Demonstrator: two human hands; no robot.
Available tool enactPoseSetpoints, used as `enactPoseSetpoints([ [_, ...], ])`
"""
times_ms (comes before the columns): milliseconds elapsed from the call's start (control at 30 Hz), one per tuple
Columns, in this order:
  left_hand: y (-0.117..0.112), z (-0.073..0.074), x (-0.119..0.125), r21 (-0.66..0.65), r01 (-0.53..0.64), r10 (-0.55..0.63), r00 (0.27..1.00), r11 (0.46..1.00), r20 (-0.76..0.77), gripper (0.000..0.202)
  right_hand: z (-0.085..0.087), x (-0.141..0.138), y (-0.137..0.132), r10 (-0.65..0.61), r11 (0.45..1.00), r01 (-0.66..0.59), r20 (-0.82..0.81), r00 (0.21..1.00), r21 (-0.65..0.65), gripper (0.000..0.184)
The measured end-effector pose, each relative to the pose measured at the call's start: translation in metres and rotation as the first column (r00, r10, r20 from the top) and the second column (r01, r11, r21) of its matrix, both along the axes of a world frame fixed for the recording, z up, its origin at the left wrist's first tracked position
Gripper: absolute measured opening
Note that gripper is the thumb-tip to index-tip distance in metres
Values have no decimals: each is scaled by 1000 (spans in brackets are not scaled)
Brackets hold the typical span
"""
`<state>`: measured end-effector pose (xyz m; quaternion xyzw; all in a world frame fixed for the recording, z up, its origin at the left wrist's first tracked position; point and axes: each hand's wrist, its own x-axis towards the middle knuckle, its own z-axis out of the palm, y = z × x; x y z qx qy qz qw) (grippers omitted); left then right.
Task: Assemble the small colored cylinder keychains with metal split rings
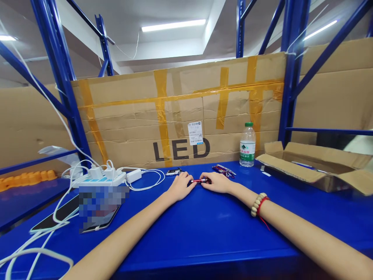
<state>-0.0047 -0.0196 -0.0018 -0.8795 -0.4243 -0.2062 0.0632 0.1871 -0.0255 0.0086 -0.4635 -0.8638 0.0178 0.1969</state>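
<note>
My left hand and my right hand rest on the blue table, fingertips facing each other. Both pinch the ends of a small red pen-like item that lies level between them. My right wrist wears a bead bracelet with a red string. Just behind my right hand lies a little pile of similar red and silver items. A small dark item lies behind my left hand.
A water bottle stands at the back right, beside an open cardboard box. A power strip with chargers and white cables and two phones sit at the left. A taped cardboard wall marked LED closes the back.
</note>
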Motion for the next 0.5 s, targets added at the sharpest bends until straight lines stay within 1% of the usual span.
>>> enactPoseSetpoints([
  [100, 2, -1, 0, -6, 5, -5, 1000, 1000, 3, 26, 1, 2, 2, 30, 999, -30, 1, 1000, -34, 28],
  [167, 2, -2, 0, -4, 8, -8, 1000, 1000, 2, 25, 0, 2, 4, 38, 999, -37, 19, 999, -18, 37],
  [233, 3, -2, 0, 1, 14, -14, 1000, 1000, 5, 24, -1, 2, 5, 36, 999, -36, 41, 999, -3, 42],
  [300, 4, -3, 0, 5, 17, -17, 1000, 1000, 9, 24, -3, 2, 6, 38, 999, -38, 58, 998, 0, 42],
  [500, 4, -3, 0, 4, 19, -19, 1000, 1000, 17, 21, -6, 2, 9, 57, 998, -60, 77, 995, 35, 31],
])
